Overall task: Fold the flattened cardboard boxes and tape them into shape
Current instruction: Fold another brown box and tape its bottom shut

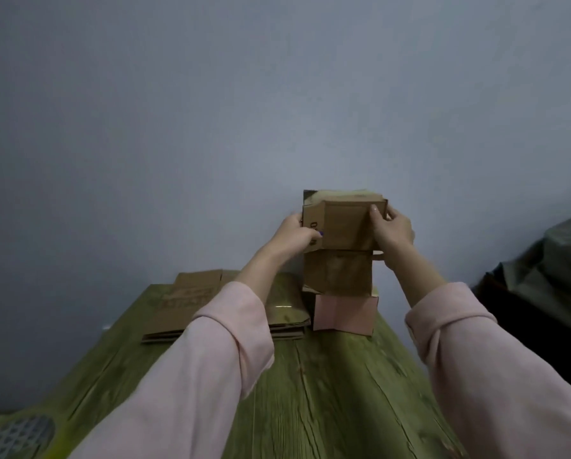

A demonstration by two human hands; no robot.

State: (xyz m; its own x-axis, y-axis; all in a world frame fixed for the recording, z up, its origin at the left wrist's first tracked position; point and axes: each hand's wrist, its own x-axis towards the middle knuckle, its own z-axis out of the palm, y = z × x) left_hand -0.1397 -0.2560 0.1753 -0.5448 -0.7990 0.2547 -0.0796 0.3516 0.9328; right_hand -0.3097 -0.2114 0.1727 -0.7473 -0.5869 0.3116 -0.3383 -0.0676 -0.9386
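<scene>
A folded brown cardboard box (343, 223) sits at the top of a stack against the far wall. My left hand (294, 236) grips its left side and my right hand (392, 230) grips its right side, thumb on the front face. Under it stands another brown box (337, 273), and below that a pink box (343, 314) on the table. A pile of flattened cardboard boxes (191, 303) lies to the left, partly hidden by my left sleeve.
The green wooden table (327, 392) runs toward a plain grey wall. A dark bag or cloth heap (549, 270) sits off the table's right side. A yellow item with a grey mesh patch (15, 435) lies at the near left corner.
</scene>
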